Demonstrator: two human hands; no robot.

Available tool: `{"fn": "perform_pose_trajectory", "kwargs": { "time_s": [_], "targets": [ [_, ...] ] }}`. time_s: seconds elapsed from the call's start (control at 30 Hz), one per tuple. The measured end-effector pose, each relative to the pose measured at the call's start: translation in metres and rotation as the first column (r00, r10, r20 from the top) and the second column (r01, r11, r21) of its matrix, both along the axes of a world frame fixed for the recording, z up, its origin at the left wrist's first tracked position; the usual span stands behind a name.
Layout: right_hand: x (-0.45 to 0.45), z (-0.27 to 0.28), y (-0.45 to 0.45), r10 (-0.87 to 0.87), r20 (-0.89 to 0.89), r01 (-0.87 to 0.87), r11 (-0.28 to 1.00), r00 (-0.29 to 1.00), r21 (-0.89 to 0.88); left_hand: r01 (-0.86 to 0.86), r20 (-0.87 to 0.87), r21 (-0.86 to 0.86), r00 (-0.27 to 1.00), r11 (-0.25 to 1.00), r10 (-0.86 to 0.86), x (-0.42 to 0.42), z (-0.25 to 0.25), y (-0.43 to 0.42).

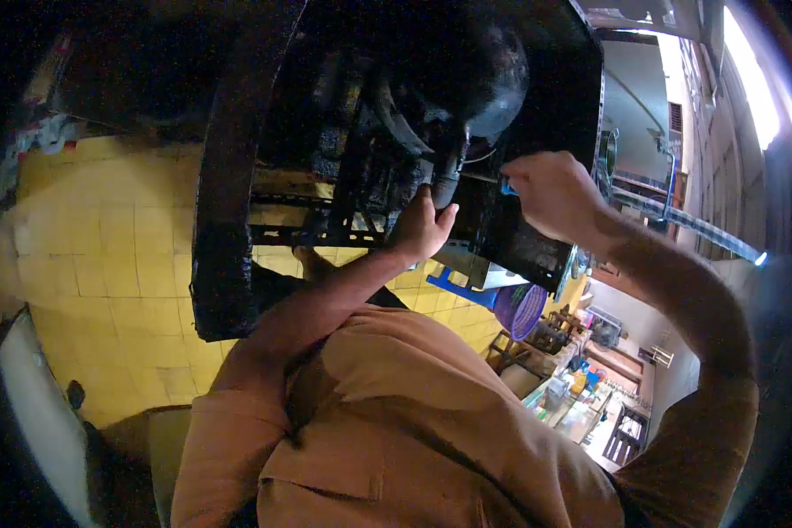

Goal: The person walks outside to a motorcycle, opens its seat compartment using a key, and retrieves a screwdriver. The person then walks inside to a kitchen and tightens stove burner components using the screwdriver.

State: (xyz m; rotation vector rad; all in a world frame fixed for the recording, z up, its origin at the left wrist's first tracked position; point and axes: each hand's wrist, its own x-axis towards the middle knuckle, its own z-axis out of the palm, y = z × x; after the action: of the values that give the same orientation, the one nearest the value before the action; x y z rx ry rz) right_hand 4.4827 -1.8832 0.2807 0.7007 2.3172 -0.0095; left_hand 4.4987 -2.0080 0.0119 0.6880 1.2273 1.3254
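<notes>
A dark rounded metal vessel or housing [497, 75] sits inside a blackened metal frame [224, 202]. A dark pipe-like handle [450, 172] sticks out from under it towards me. My left hand [421, 227] is closed around the lower end of this handle, its thumb in front and some fingers hidden. To the right, my right hand [553, 192] is closed in a pinch beside the frame's dark side panel. A small blue thing [507, 187] shows at its fingertips, too little of it visible to name.
Yellow tiles [106, 264] cover the floor at left. A purple basket [520, 311] and a blue bracket-like piece [458, 287] are below the frame. Cluttered shelves [581, 392] stand at lower right, with a metal rail [704, 231] and a corrugated shutter beyond.
</notes>
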Motion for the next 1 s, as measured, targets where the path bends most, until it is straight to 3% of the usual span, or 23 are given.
{"fn": "perform_pose_trajectory", "kwargs": {
  "time_s": [0.03, 0.1, 0.23, 0.27, 0.3, 0.33, 0.47, 0.57, 0.63, 0.67, 0.7, 0.73, 0.77, 0.87, 0.9, 0.93, 1.0],
  "targets": [
    [0.004, -0.001, 0.0, -0.003, -0.004, 0.003, 1.0, 1.0, 0.006, 0.008, -0.012, -0.01, 1.0, 1.0, -0.008, -0.004, 0.003, 0.002],
    [0.003, 0.002, -0.001, -0.403, -0.139, 0.407, 0.913, 0.905, 0.002, 0.025, -0.02, -0.022, 0.999, 0.999, -0.026, -0.003, 0.002, 0.003],
    [-0.01, 0.022, -0.024, -0.334, -0.087, 0.33, 0.942, 0.939, -0.06, 0.036, -0.012, -0.005, 0.999, 0.999, -0.036, -0.002, -0.004, 0.003],
    [-0.014, 0.028, -0.03, -0.007, -0.008, 0.007, 1.0, 1.0, -0.01, 0.032, 0.002, 0.003, 0.999, 0.999, -0.032, -0.001, -0.004, 0.003],
    [-0.015, 0.032, -0.031, 0.315, 0.085, -0.317, 0.948, 0.945, 0.014, 0.028, 0.016, 0.011, 0.999, 1.0, -0.028, 0.0, -0.006, 0.003],
    [-0.015, 0.032, -0.031, 0.431, 0.204, -0.435, 0.9, 0.879, -0.027, -0.006, 0.012, 0.023, 1.0, 1.0, 0.006, 0.002, -0.007, 0.003],
    [-0.009, 0.026, -0.032, 0.461, 0.244, -0.469, 0.883, 0.853, -0.031, 0.007, 0.046, -0.005, 0.999, 1.0, -0.007, -0.002, 0.001, 0.001],
    [-0.006, 0.022, -0.035, 0.338, 0.181, -0.347, 0.938, 0.924, 0.022, -0.007, 0.011, 0.011, 1.0, 1.0, 0.007, -0.003, 0.003, 0.002],
    [0.002, 0.006, -0.028, 0.092, 0.334, -0.103, 0.995, 0.938, 0.017, -0.003, 0.008, 0.009, 1.0, 1.0, 0.003, -0.007, 0.007, 0.001],
    [-0.001, 0.005, -0.021, 0.091, 0.334, -0.102, 0.995, 0.938, 0.016, 0.006, 0.014, 0.003, 1.0, 1.0, -0.006, -0.009, 0.008, 0.001],
    [-0.005, 0.005, -0.013, -0.228, 0.169, 0.226, 0.974, 0.959, 0.031, 0.015, 0.02, -0.003, 1.0, 1.0, -0.015, -0.009, 0.008, 0.0],
    [-0.006, 0.006, -0.008, -0.53, 0.002, 0.53, 0.848, 0.848, -0.009, 0.036, 0.006, -0.002, 0.999, 0.999, -0.036, -0.01, 0.007, 0.0],
    [-0.003, 0.006, -0.007, -0.534, -0.002, 0.534, 0.846, 0.846, -0.008, 0.048, -0.005, -0.001, 0.999, 0.999, -0.048, -0.009, 0.006, 0.0],
    [-0.003, 0.01, -0.007, -0.395, -0.181, 0.385, 0.919, 0.901, -0.088, 0.039, 0.03, 0.017, 0.999, 0.999, -0.039, -0.007, 0.001, 0.002],
    [-0.011, 0.018, -0.01, -0.114, -0.031, 0.115, 0.993, 0.993, 0.014, 0.026, 0.043, 0.023, 0.999, 0.999, -0.027, -0.006, -0.004, 0.003],
    [-0.016, 0.025, -0.014, 0.165, 0.146, -0.177, 0.982, 0.975, 0.07, 0.063, -0.023, 0.027, 0.998, 0.998, -0.062, -0.003, -0.008, 0.003],
    [-0.024, 0.027, -0.026, 0.264, 0.184, -0.276, 0.96, 0.947, 0.043, 0.057, -0.057, 0.05, 0.997, 0.997, -0.054, -0.003, -0.007, 0.003]
  ]
}}
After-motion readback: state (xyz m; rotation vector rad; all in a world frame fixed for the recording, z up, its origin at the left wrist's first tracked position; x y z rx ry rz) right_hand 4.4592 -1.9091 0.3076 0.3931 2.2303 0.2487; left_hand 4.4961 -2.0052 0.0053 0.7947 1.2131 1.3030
